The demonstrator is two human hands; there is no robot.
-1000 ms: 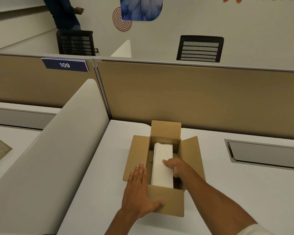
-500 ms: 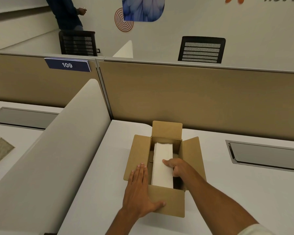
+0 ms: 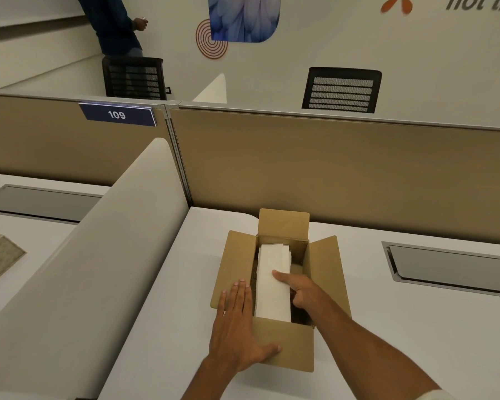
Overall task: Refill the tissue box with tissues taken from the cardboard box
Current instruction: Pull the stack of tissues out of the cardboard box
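Observation:
An open brown cardboard box [image 3: 326,264] sits on the white desk, its four flaps folded out. Inside lies a long white stack of tissues [image 3: 273,272]. My right hand [image 3: 299,293] reaches into the box and grips the stack's right side, thumb on top, fingers hidden below. My left hand [image 3: 237,327] lies flat on the box's left flap and front left corner, fingers spread, thumb on the front flap. No tissue box is in view.
A tan partition [image 3: 329,168] runs close behind the box. A rounded white divider [image 3: 98,269] rises at the left. A grey cable hatch [image 3: 451,267] is set in the desk at right. Two black chairs and a person stand beyond.
The stack's near end has risen slightly in my right hand and my thumb lies further across it. My left hand stays on the flap.

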